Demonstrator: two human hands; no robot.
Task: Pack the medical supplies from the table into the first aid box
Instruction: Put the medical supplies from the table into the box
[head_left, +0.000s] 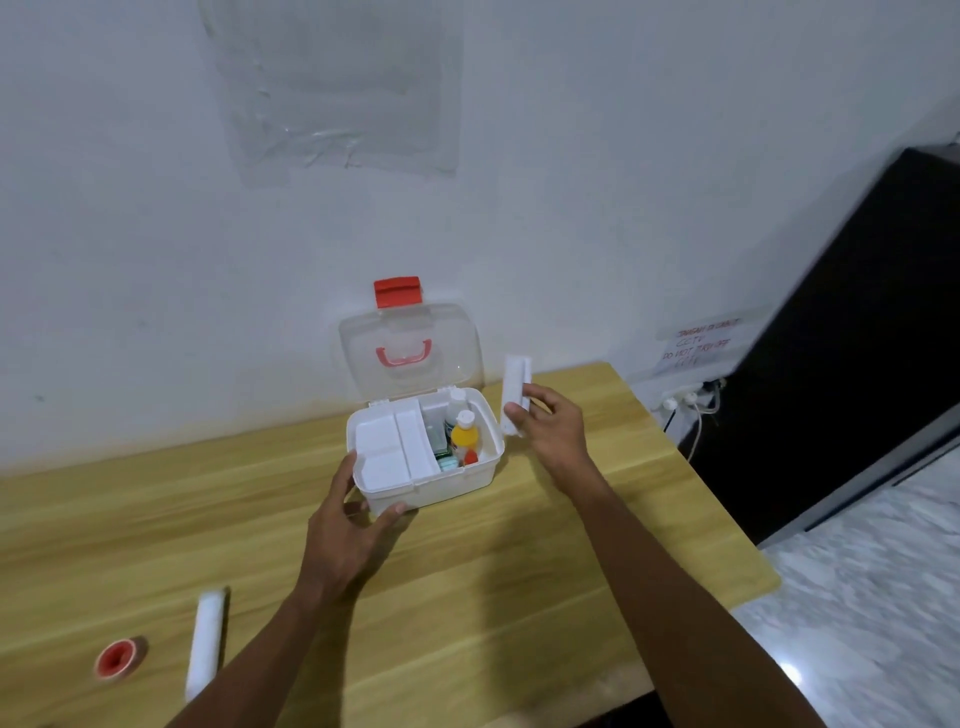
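The white first aid box (447, 486) stands open on the wooden table, its clear lid (410, 348) with a red latch tilted back against the wall. A white tray insert (392, 449) covers its left half. The right half holds a yellow bottle (464, 434), a white bottle behind it and small packets. My left hand (348, 530) grips the box's front left corner. My right hand (550, 431) holds a long white case (516, 387) upright just right of the box. A white roll (205, 639) and a red tape roll (118, 659) lie at the table's near left.
The table (519, 571) ends at the right, beside a dark cabinet (857, 338) and a pale marbled floor. A power strip with plugs (680, 397) and a handwritten note sit by the wall at the table's far right corner. The wall runs directly behind the box.
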